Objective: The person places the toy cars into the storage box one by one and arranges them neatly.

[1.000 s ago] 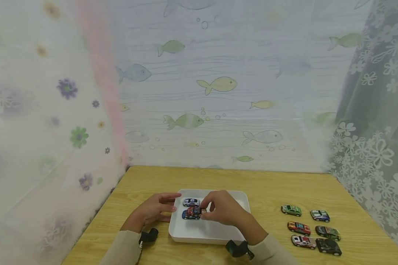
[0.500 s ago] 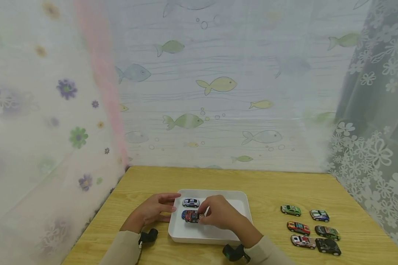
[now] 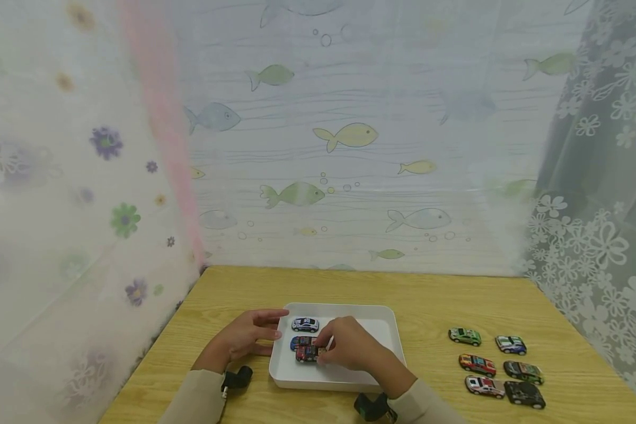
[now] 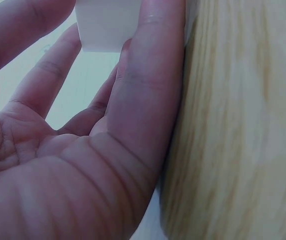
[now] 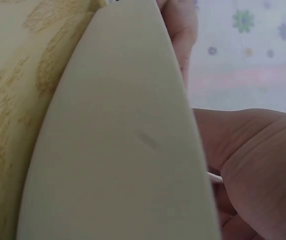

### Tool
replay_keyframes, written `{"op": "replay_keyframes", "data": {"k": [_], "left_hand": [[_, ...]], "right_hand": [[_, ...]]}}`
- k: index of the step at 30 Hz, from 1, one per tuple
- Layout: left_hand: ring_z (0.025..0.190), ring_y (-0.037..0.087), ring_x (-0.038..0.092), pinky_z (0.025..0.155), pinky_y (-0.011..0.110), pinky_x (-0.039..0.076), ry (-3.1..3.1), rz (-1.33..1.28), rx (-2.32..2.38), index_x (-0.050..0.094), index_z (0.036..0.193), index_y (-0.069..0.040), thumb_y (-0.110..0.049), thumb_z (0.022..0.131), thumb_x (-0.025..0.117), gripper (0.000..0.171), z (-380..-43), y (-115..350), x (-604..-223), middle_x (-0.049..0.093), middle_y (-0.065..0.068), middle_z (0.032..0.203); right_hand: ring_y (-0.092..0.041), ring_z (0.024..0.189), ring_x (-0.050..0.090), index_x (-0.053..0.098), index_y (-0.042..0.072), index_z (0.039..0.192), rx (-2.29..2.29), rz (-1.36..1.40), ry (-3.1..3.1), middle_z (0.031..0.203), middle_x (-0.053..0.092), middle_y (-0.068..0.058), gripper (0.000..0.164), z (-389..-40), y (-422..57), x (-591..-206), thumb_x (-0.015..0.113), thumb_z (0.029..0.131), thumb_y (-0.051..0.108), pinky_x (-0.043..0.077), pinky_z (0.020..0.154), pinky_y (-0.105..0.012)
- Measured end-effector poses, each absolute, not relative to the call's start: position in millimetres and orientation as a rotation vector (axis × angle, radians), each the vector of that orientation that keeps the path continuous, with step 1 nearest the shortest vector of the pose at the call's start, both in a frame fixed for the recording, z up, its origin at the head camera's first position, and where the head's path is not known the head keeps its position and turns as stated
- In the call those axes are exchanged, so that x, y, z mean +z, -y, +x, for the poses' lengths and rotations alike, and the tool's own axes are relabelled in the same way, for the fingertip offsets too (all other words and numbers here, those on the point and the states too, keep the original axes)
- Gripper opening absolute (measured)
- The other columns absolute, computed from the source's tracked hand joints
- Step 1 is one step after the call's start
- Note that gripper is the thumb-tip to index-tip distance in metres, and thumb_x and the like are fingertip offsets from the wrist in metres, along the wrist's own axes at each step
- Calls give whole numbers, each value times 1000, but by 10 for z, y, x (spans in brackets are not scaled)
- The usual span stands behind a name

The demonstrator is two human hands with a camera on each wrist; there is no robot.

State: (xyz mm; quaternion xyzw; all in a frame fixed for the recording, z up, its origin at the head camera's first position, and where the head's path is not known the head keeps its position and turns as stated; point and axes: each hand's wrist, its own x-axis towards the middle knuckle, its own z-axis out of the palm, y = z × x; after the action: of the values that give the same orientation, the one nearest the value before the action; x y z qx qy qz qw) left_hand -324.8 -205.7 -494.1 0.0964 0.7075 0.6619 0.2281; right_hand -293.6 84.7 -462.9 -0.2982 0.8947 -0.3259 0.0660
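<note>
In the head view, my right hand pinches a red-and-black toy car between thumb and fingers, low over the white tray. Just behind it is a blue toy car, partly covered by the red-and-black one. Farther back in the tray stands a white toy car with dark markings. Extended fingers of my left hand touch the tray's left side. The left wrist view shows that hand low by the wooden table. The tray wall hides the cars in the right wrist view.
Several toy cars stand on the wooden table to the right of the tray, among them a green one, a red-and-yellow one and a black one. Patterned curtains surround the table at the back and sides.
My right hand has drawn the red-and-black car toward me, from over the blue car to in front of it. My left hand stays at the tray's left side.
</note>
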Motion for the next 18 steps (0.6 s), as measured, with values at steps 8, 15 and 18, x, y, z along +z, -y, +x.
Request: {"op": "replay_keyframes", "data": {"k": [8,15,18], "left_hand": [[124,28,64,93,50,61,-1950,253,1826,50,154,-11,-9,95,74,63,-3251,2049,-4946,48,24,154],[123,29,64,93,50,61,-1952,251,1830,50,154,-11,-9,95,74,63,-3253,2053,-4950,48,24,154],[123,29,64,92,51,61,-1951,253,1832,50,154,-11,-8,95,74,63,-3250,2056,-4948,49,24,154]], "right_hand": [[2,72,64,84,12,96,-992,-899,-2690,92,78,5,19,-2924,-838,-4662,89,78,12,55,65,-17],[3,72,64,84,13,96,-984,-896,-2700,91,78,6,19,-2932,-828,-4686,89,77,12,55,65,-17],[3,71,63,84,13,95,-977,-898,-2706,91,77,7,19,-2932,-824,-4686,89,77,12,54,65,-17]]}}
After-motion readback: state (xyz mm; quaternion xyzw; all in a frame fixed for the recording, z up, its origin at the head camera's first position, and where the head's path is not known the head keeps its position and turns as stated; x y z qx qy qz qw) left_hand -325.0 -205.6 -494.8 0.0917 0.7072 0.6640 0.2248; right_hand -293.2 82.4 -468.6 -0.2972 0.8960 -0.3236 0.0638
